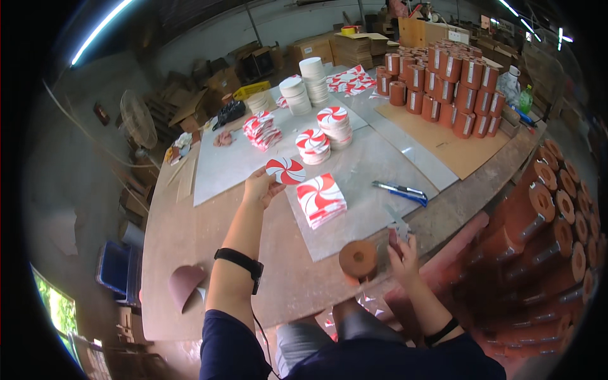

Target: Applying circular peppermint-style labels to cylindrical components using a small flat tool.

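My left hand [261,186] pinches a round disc [285,171] with a red and white swirl by its left edge, above the table. Right of it, on a grey sheet, lies a stack of square swirl-printed pieces [322,197]. My right hand [404,258] is closed around a tool with a pale metal blade [398,223] and a dark red grip; its exact kind is unclear. Beside that hand, at the table's near edge, stands a brown tube roll [358,259]. Two stacks of round discs, one nearer [313,145] and one farther [334,118], have swirls on top.
A blue utility knife [402,193] lies toward the right. White disc stacks [312,73] and a swirl-printed pile [261,132] stand farther back. Brown rolls [443,88] are piled back right, with more rolls [543,201] beside the table. A curved brown piece [185,287] lies near left.
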Tool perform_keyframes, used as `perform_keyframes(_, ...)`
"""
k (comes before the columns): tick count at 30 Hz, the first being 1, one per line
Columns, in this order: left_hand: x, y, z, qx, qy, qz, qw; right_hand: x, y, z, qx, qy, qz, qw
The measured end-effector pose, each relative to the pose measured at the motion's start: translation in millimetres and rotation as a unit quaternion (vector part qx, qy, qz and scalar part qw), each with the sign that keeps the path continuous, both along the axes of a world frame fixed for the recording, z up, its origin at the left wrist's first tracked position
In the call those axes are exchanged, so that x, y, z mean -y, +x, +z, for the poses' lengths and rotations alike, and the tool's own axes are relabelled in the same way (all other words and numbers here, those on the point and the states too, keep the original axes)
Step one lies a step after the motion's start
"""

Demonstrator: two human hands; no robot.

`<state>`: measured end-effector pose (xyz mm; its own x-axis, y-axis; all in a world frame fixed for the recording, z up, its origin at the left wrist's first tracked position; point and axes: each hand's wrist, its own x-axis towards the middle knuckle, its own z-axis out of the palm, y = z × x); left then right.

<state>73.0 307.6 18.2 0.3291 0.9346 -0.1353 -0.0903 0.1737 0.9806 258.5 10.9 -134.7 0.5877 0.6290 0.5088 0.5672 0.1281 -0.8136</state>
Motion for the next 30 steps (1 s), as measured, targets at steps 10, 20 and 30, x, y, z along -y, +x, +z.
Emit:
perform_keyframes(10, -122, 81, -31, 0.089, 0.01, 0.031, 0.996, -11, 1, -2, -0.021, -0.037, 0.058, 0.997)
perform_keyframes(20, -212, 118, -105, -0.187, 0.221, 0.089, 0.953, -4, 8, 1, -0.062, -0.06, 0.099, 0.991)
perform_keyframes(30, -202, 132, -97, -0.077, 0.114, 0.004, 0.99, 0, -2, -4, -0.113, -0.069, 0.074, 0.988)
